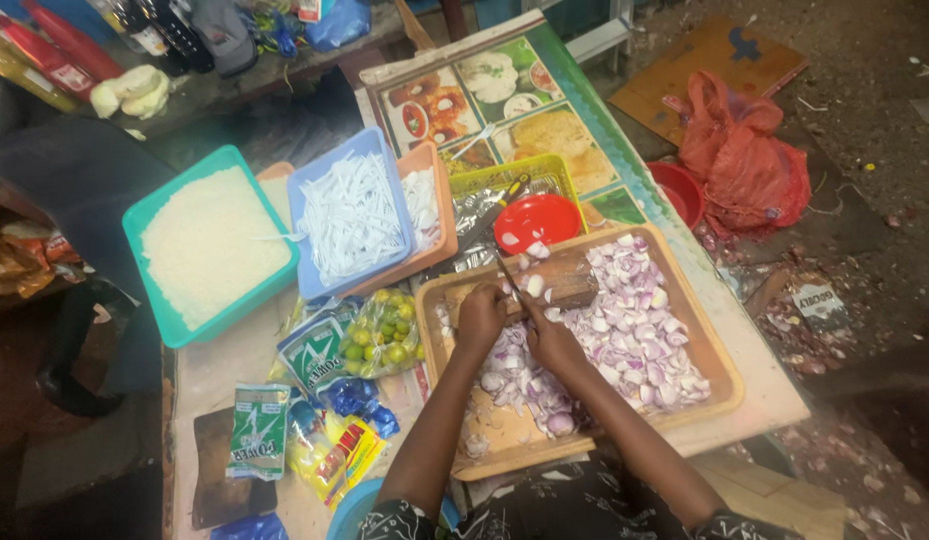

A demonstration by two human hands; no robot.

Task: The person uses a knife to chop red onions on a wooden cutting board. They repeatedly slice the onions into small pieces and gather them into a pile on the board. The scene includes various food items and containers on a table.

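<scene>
Both hands are working inside a shallow wooden tray that's piled with chopped purple-and-white onion pieces, all glossy little curls and chunks. The left hand is curled shut over something on a small worn wooden block, probably an onion, though the fingers hide it. The right hand is closed around the handle of a thin knife, blade pointing up and away over the block.

Just past the tray sits a round red plastic bowl with a few onion bits in it. To the left there's a clear bag of small green limes, some crinkly sachets, a blue tray of white shreds and a teal tray full of something white and grainy. A red mesh bag slumps on the dirt floor.
</scene>
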